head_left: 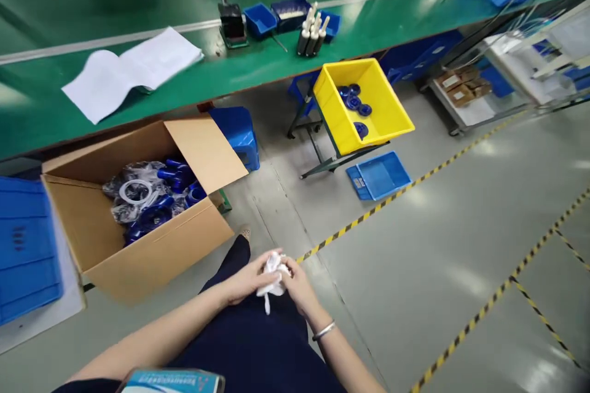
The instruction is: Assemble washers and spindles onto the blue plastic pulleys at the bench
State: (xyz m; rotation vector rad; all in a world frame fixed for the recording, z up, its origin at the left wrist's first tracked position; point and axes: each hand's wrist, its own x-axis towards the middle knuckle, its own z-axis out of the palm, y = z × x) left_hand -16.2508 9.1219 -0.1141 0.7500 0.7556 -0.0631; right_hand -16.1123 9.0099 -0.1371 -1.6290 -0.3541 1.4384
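A long green bench (198,83) runs across the back, grey floor (415,258) spreads out around me, and in the middle of it all, here's the action: my left hand (246,280) and my right hand (297,287), both curled in, holding a crumpled white bundle (273,279). Cloth or gloves? I can't tell. It sits to the right of the cardboard box (161,252), near that box's right corner but apart from it. Neither hand is nearer: my left has its left side, my right its right. Its long axis seems to run away from me, a thin end dangling back towards my body. Farther out, blue parts (154,216) and plastic film (123,214) lie inside the box; right of the box and beyond stand the yellow bin (387,107) and, lower down, a blue tray (382,175).
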